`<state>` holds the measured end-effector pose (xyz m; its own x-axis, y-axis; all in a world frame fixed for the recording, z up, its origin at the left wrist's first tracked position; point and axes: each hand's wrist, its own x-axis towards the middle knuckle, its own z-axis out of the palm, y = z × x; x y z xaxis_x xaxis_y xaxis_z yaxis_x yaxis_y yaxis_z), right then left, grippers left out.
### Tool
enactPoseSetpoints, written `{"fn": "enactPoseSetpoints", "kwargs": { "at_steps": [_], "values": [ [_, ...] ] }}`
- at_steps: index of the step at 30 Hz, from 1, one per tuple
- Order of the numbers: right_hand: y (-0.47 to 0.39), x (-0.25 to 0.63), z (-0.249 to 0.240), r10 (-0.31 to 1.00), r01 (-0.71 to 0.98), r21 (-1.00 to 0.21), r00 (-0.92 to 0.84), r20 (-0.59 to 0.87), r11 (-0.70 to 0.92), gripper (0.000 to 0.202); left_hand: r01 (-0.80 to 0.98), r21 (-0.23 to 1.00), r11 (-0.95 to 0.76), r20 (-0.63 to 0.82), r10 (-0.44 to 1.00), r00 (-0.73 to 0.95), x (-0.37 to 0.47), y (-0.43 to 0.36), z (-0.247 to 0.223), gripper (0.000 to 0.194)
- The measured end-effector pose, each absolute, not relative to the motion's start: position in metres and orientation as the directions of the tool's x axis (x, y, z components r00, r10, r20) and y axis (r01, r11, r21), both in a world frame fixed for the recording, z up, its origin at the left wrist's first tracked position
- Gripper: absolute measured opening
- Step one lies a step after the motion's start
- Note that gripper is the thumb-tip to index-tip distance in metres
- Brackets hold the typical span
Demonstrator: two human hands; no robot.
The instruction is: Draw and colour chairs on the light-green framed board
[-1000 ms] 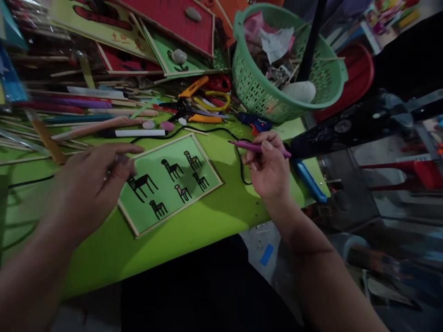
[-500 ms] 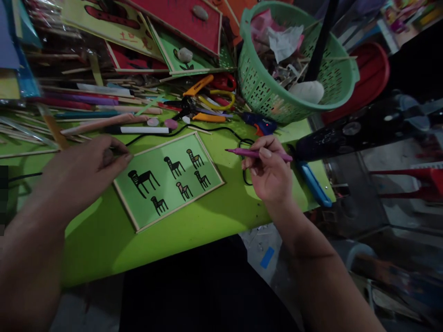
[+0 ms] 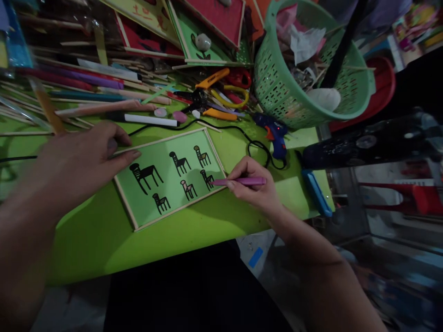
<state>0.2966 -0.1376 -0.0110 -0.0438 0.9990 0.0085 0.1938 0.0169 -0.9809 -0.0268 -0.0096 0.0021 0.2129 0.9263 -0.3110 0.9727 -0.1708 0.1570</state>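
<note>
A green card [image 3: 173, 203] edged with thin wooden sticks lies tilted on the lime-green table, with several dark chair drawings on it. My right hand [image 3: 254, 186] pinches a purple marker [image 3: 251, 181], whose tip points at the lower right chair drawing [image 3: 206, 180]; whether it touches the card cannot be made out. My left hand [image 3: 83, 161] rests over the card's upper left corner, thumb along the top edge and fingers curled. Its fingers are partly hidden, and I cannot tell if anything is between them.
Markers and thin sticks [image 3: 104, 97] crowd the back left. Behind the card lie pliers [image 3: 197, 99], scissors [image 3: 230, 97] and a blue glue gun [image 3: 273, 131] with a black cord. A green basket [image 3: 280, 92] stands behind; a blue cutter [image 3: 316, 193] lies right.
My right hand has moved left and down, bringing the marker tip over the card's right side. My left hand stays at the corner. The view has shifted slightly.
</note>
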Motion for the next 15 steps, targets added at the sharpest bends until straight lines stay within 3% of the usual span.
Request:
{"fn": "enactPoseSetpoints", "kwargs": {
  "at_steps": [15],
  "values": [
    [-0.138, 0.296, -0.013, 0.996, 0.307, -0.948, -0.058, 0.07, 0.084, 0.016, 0.962, 0.121, -0.244, -0.216, 0.94, 0.266, -0.043, -0.006, -0.022, 0.061]
  ]
}}
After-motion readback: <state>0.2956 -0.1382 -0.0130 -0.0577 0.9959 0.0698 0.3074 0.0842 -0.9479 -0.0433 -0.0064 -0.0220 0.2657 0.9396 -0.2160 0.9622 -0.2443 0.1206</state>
